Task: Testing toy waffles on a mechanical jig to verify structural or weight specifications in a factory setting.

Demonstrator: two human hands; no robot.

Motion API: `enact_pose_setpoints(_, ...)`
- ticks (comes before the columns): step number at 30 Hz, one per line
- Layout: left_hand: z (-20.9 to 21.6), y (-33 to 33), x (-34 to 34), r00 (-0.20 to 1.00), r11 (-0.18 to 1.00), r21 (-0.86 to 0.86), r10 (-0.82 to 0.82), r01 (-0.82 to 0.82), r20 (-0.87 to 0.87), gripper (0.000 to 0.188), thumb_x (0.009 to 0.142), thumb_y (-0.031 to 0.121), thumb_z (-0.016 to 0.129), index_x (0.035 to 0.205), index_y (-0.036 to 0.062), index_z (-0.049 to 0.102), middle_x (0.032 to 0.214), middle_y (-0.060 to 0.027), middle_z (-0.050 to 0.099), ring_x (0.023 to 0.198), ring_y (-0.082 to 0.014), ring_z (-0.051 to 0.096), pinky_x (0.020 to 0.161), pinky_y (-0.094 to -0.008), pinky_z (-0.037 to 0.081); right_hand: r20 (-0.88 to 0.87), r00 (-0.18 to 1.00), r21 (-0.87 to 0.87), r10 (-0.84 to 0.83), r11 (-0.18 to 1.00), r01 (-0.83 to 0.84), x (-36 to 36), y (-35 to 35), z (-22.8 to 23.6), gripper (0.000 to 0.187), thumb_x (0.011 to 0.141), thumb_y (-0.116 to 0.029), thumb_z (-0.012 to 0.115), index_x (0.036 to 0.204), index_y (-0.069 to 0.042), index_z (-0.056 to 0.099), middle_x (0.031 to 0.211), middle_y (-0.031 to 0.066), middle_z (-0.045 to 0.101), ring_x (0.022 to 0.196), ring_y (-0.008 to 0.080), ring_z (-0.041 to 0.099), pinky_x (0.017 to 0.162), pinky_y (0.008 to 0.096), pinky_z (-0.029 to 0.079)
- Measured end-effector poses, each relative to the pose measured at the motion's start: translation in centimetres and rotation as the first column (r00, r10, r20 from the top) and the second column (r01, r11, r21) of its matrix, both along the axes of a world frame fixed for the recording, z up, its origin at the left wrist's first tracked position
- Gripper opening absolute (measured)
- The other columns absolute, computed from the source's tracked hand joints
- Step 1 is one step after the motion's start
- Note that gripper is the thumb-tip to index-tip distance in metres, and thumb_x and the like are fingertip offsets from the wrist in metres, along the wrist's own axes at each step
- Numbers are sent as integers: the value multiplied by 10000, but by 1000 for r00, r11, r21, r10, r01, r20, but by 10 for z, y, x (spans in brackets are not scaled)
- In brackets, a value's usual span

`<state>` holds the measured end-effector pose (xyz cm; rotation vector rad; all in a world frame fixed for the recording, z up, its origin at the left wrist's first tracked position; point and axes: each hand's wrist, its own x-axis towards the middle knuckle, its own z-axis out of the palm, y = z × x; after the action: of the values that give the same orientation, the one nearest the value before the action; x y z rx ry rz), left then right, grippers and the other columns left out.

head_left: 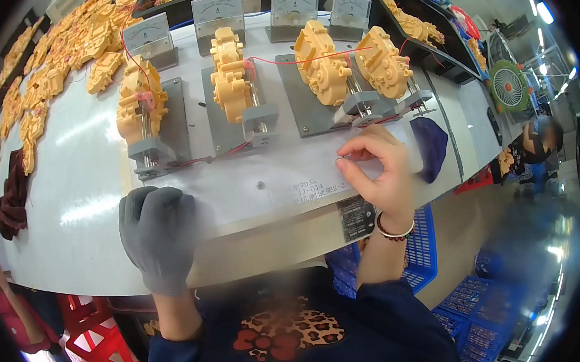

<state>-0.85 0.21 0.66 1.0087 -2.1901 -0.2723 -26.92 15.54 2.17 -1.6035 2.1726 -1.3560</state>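
Observation:
My left hand (158, 232), in a grey glove, is curled closed at the table's front edge; whatever its fingers may hold is hidden. My bare right hand (376, 164) hovers over the right part of the table, thumb and forefinger pinched around something too small to make out. Beyond the hands stand several grey test fixtures with yellow plastic gearbox housings on them: one housing (140, 100) at left, another (230, 75) in the middle, and two at right, a taller one (322, 63) and a tilted one (384, 62). Red wires run to the housings.
Analog panel meters (218, 19) line up behind the fixtures. Many yellow housings (48, 83) are heaped at far left; a black bin (420, 30) holds more at right. A purple cloth (429, 149) lies beside my right hand, a brown cloth (13, 194) at left. Blue crates (422, 249) stand below.

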Motion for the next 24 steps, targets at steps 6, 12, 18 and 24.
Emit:
enact_pose_setpoints(6,0,0,-1,1000,1000,11,9,-9,-9,132,697,80,726,796,82,640,820,-89,611,808,-298,574,723,-399,474,-1,1000,0,3,1000,-3,0,0,0,122,709,-27,724,817,-12,669,749,81,601,698,196,594,620,279,501)
enact_pose_setpoints(12,0,1,0,1000,1000,23,9,-9,-2,133,700,82,729,799,81,640,825,-89,613,811,-296,576,721,-398,475,9,1000,-13,-3,1000,3,0,0,-1,119,713,-33,726,815,-13,668,748,83,597,693,197,597,613,281,496)
enact_pose_setpoints(18,0,0,0,1000,1000,12,2,-2,5,136,704,92,735,803,85,641,830,-89,612,811,-295,576,721,-401,475,-4,1000,-5,6,1000,-6,0,0,0,117,717,-38,725,815,-13,667,746,83,595,690,198,596,611,281,495)
enact_pose_setpoints(24,0,1,0,1000,1000,15,17,-17,14,134,703,89,732,803,86,642,827,-90,609,808,-295,576,719,-400,475,-1,1000,-9,-5,1000,5,0,-1,0,117,714,-34,725,815,-15,668,742,83,592,684,198,591,607,280,491)
